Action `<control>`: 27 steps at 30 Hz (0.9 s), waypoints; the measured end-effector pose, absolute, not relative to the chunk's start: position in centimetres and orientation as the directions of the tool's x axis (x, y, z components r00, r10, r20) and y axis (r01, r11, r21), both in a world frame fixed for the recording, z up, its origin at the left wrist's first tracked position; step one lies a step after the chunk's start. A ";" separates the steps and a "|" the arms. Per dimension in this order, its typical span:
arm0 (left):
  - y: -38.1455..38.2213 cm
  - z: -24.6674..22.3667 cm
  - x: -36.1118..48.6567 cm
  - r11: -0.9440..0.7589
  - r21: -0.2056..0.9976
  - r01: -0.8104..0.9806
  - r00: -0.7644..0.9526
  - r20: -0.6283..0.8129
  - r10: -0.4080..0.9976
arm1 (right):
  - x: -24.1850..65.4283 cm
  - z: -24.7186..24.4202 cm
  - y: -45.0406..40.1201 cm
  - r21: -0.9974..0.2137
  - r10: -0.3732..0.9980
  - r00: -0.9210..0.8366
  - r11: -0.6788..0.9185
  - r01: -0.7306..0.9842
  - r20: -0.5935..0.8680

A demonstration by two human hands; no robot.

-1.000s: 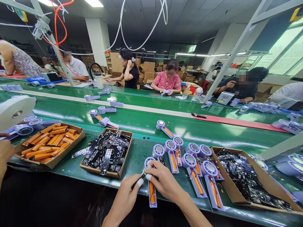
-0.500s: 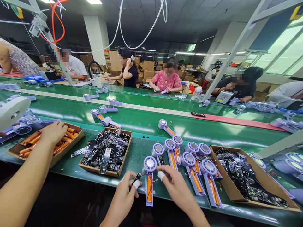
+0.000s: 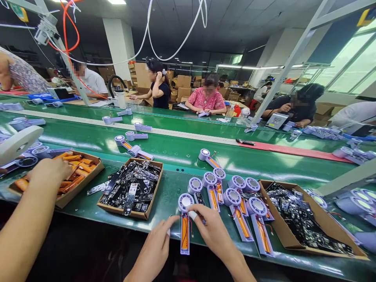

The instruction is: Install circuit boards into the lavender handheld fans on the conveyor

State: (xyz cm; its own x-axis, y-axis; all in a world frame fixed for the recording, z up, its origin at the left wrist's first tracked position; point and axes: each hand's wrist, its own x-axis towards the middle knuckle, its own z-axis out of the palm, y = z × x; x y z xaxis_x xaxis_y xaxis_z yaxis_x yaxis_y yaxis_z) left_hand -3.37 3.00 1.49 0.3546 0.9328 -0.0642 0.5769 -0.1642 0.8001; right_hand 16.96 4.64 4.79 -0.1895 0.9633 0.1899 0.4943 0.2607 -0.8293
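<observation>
Fan point(image 3: 185, 231) lay at 12 o'clock, between the hands, head away, handle toward 6 o'clock. Left hand point(image 3: 154, 248), at 8 o'clock, had its index finger extended to the neck; any grip was indeterminable. Right hand point(image 3: 213, 227), at 4 o'clock, had bent fingers at the head's lower edge; pinch unconfirmed. Judged light, stiff-shelled and smooth, with fragile wires point(image 3: 191, 228); best held by the handle's side walls.
</observation>
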 end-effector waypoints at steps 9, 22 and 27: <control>2.6 2.9 -2.1 -0.057 0.890 0.452 0.266 -0.074 0.961 | 14.8 2.2 6.1 -0.999 0.998 -0.051 -0.024 -0.033 -0.022; 2.8 2.4 -1.8 -0.004 0.964 0.267 0.258 -0.068 0.964 | 16.4 5.8 3.8 -0.747 0.853 -0.421 0.492 0.447 0.309; 2.8 2.5 -1.6 0.067 0.972 0.227 0.223 -0.119 0.968 | 16.0 5.1 3.6 -0.592 0.806 -0.530 0.569 0.571 0.263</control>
